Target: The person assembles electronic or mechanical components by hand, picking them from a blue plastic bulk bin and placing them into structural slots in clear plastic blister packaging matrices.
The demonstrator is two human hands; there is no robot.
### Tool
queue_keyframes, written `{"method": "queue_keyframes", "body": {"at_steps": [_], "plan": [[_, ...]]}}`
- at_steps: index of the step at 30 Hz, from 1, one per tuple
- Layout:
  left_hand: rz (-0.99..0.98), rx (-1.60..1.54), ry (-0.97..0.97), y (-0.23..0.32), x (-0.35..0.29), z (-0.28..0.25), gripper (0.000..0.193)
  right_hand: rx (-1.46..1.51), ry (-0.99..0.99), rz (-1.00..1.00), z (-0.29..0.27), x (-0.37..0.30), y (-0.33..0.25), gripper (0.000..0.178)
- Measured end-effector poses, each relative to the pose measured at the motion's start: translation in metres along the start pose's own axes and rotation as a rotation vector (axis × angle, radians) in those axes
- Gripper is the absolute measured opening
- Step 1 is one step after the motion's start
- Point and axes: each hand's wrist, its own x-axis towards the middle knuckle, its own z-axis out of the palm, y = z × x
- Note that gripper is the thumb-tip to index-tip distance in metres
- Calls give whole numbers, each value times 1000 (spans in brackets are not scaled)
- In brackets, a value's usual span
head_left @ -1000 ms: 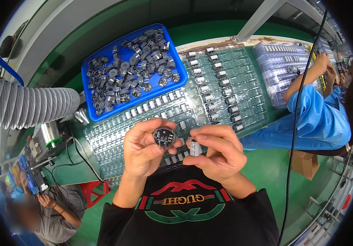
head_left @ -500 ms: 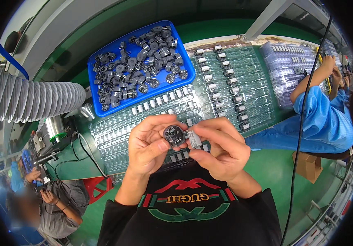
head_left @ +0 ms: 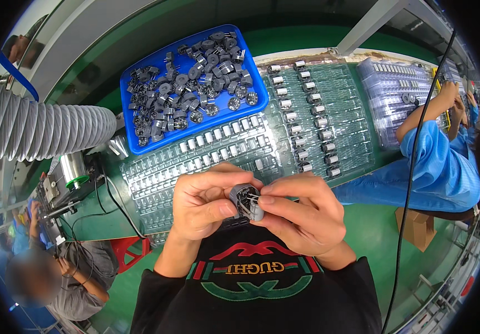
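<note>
Above my chest, my left hand (head_left: 201, 203) pinches a round, dark grey cup-shaped part (head_left: 238, 192) between thumb and fingers, its inner side turned toward my right hand. A small light grey block (head_left: 256, 213) is held in the fingertips of my right hand (head_left: 304, 211), up against the round part's face. Thin metal leads show between the two pieces. My fingers cover part of both, and I cannot tell whether they are joined. Behind my hands, a clear plastic tray (head_left: 165, 167) carries rows of small white blocks (head_left: 212, 135).
A blue tray (head_left: 263, 96) heaped with round dark parts (head_left: 195, 83) lies at the back. Another clear tray (head_left: 348, 106) bears two columns of white-and-black pieces. A ribbed silver duct (head_left: 45, 131) and solder spool (head_left: 73, 170) stand left. Co-workers sit left and right, one in blue sleeves (head_left: 435, 161).
My right hand has brought the grey block left and slightly down against the round part. The round part has tilted toward it, and the block has turned.
</note>
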Motion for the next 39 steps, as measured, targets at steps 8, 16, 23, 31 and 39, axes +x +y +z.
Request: {"method": "queue_keyframes", "body": {"at_steps": [8, 16, 23, 31, 39], "plan": [[4, 64, -14, 2, -2, 1, 44, -43, -17, 14, -2, 1, -5, 36], [-5, 91, -18, 3, -2, 1, 45, -87, -39, 28, -5, 0, -9, 35], [-3, 103, -35, 4, -3, 2, 45, -86, -35, 12, -5, 0, -11, 34], [-20, 144, -19, 5, -2, 8, 44, -196, -61, -43, -8, -1, -14, 33], [33, 387, -12, 10, -2, 11, 43, -383, -85, -148, -8, -8, -14, 27]]}}
